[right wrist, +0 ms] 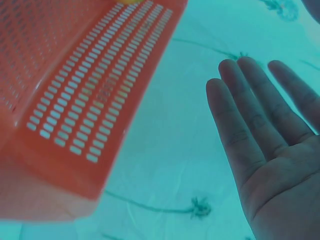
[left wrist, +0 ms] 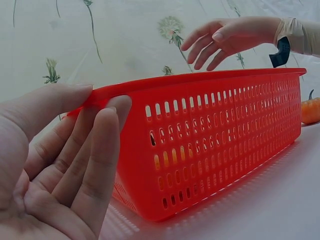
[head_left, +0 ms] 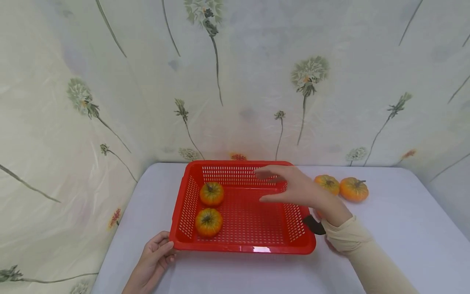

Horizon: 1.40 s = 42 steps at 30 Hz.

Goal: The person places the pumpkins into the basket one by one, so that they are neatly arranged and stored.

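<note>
A red plastic basket (head_left: 242, 247) with slotted walls stands on the white table, two small orange pumpkins (head_left: 211, 193) inside along its left side. My left hand (head_left: 156, 257) pinches the rim at the near left corner, thumb on top and fingers beneath, as the left wrist view shows up close. Over the basket's right part hovers my right hand (head_left: 290, 185), its fingers spread and holding nothing. In the right wrist view its fingers (right wrist: 250, 120) are extended, apart from the basket wall (right wrist: 100, 90).
Right of the basket lie more pumpkins (head_left: 354, 189), partly hidden behind my right forearm. A dark strap piece (head_left: 314, 225) sits at the right wrist. Behind the table hangs a backdrop (head_left: 249, 81) printed with dandelions.
</note>
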Tool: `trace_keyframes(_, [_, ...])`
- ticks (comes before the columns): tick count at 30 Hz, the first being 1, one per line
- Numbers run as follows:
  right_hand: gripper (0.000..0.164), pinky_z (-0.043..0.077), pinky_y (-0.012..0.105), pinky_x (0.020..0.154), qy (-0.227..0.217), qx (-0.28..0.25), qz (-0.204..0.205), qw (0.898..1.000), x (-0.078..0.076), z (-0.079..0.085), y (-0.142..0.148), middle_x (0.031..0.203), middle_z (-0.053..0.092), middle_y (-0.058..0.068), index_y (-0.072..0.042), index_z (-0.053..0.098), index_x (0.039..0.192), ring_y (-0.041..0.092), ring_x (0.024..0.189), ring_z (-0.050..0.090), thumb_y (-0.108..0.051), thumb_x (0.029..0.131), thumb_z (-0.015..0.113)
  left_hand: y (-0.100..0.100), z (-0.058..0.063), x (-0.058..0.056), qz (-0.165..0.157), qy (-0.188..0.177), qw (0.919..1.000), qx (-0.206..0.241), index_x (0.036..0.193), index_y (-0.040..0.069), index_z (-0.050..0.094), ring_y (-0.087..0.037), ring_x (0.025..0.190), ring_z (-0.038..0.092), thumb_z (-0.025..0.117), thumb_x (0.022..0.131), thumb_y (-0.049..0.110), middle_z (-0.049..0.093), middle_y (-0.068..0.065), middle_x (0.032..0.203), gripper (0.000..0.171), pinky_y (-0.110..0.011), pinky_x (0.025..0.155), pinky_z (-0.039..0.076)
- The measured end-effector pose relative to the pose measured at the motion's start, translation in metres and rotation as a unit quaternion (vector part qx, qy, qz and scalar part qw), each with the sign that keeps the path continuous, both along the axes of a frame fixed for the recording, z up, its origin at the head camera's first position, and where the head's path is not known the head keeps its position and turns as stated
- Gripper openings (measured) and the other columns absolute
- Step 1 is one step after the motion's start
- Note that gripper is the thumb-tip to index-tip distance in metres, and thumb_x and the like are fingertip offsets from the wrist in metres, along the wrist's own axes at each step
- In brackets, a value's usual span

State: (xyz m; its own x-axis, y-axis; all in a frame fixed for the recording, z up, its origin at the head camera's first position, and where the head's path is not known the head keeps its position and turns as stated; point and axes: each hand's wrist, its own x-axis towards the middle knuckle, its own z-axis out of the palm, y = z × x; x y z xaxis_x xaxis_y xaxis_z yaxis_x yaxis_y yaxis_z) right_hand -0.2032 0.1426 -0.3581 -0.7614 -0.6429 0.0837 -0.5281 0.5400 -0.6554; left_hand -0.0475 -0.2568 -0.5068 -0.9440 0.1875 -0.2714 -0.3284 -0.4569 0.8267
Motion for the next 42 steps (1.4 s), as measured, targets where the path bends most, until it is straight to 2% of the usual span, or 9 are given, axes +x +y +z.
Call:
trace_keyframes(9, [0.07,0.059,0.05,0.097,-0.026,0.004,-0.052,0.998,0.017,-0.001,0.034,0.139,0.065,-0.006,-0.032,0.057,0.143,0.022,0.127,0.063,-0.049,0.081,0.086,0.001,-0.001,0.0,0.004,0.004,1.0,-0.001,0.109,0.021,0.066,-0.003,0.084,0.067,0.052,0.107,0.009,0.072,0.01,0.104,0.018,-0.014,0.073,0.055])
trace_keyframes(12, [0.07,0.058,0.054,0.097,-0.02,0.009,-0.066,0.998,0.023,-0.002,0.046,0.139,0.066,-0.004,-0.03,0.057,0.143,0.026,0.127,0.064,-0.051,0.082,0.084,0.001,0.0,0.0,0.006,0.002,1.0,0.0,0.109,0.021,0.066,-0.003,0.084,0.067,0.053,0.107,0.009,0.072,0.01,0.103,0.018,-0.014,0.072,0.055])
trace_keyframes(17, [0.069,0.06,0.045,0.094,0.001,0.015,-0.076,0.997,0.027,-0.009,0.065,0.136,0.069,-0.001,-0.023,0.059,0.143,0.026,0.122,0.067,-0.049,0.083,0.084,0.0,0.0,-0.001,0.006,-0.008,0.9999,-0.001,0.11,0.022,0.066,-0.004,0.084,0.067,0.053,0.107,0.011,0.074,0.01,0.103,0.017,-0.015,0.074,0.054])
trace_keyframes(23, [0.071,0.061,0.039,0.087,-0.034,0.011,-0.112,0.993,0.033,-0.022,0.085,0.138,0.067,0.004,-0.022,0.058,0.144,0.029,0.121,0.065,-0.048,0.083,0.084,0.0,-0.002,-0.001,0.005,-0.005,1.0,0.001,0.11,0.022,0.065,-0.004,0.084,0.067,0.052,0.107,0.011,0.074,0.009,0.103,0.017,-0.015,0.074,0.055])
trace_keyframes(27, [0.071,0.062,0.033,0.082,-0.036,0.015,-0.129,0.991,0.036,-0.031,0.099,0.135,0.068,0.005,-0.021,0.058,0.143,0.03,0.12,0.066,-0.047,0.083,0.084,0.0,-0.002,-0.001,0.002,-0.003,1.0,0.003,0.11,0.022,0.066,-0.003,0.084,0.067,0.052,0.107,0.011,0.075,0.01,0.103,0.017,-0.015,0.074,0.055])
trace_keyframes(30, [0.068,0.063,0.04,0.082,-0.035,0.022,-0.139,0.989,0.037,-0.038,0.109,0.133,0.069,0.008,-0.022,0.058,0.141,0.035,0.119,0.066,-0.048,0.083,0.084,-0.001,-0.002,0.0,-0.004,0.0,0.9999,0.009,0.11,0.022,0.066,-0.003,0.084,0.067,0.051,0.108,0.011,0.075,0.01,0.102,0.019,-0.015,0.073,0.055])
trace_keyframes(34, [0.064,0.06,0.056,0.088,-0.043,0.023,-0.154,0.987,0.042,-0.047,0.123,0.135,0.069,0.008,-0.025,0.059,0.141,0.038,0.122,0.065,-0.046,0.085,0.082,0.0,-0.002,-0.001,-0.002,-0.001,0.9999,0.01,0.109,0.022,0.067,-0.003,0.084,0.067,0.052,0.107,0.01,0.075,0.01,0.101,0.019,-0.015,0.073,0.055])
trace_keyframes(39, [0.061,0.06,0.056,0.09,-0.039,0.03,-0.167,0.985,0.047,-0.062,0.143,0.135,0.069,0.007,-0.023,0.06,0.14,0.032,0.12,0.065,-0.041,0.087,0.082,0.001,-0.001,-0.002,0.006,-0.011,0.9999,-0.002,0.108,0.021,0.067,-0.003,0.083,0.067,0.054,0.106,0.011,0.072,0.009,0.102,0.017,-0.014,0.072,0.055])
trace_keyframes(42, [0.062,0.059,0.057,0.09,-0.052,0.032,-0.172,0.983,0.049,-0.07,0.153,0.138,0.067,0.01,-0.02,0.058,0.143,0.033,0.122,0.063,-0.038,0.088,0.082,0.001,-0.001,-0.002,0.009,-0.01,0.9999,-0.004,0.108,0.021,0.067,-0.003,0.082,0.067,0.054,0.106,0.011,0.072,0.009,0.102,0.017,-0.014,0.072,0.055])
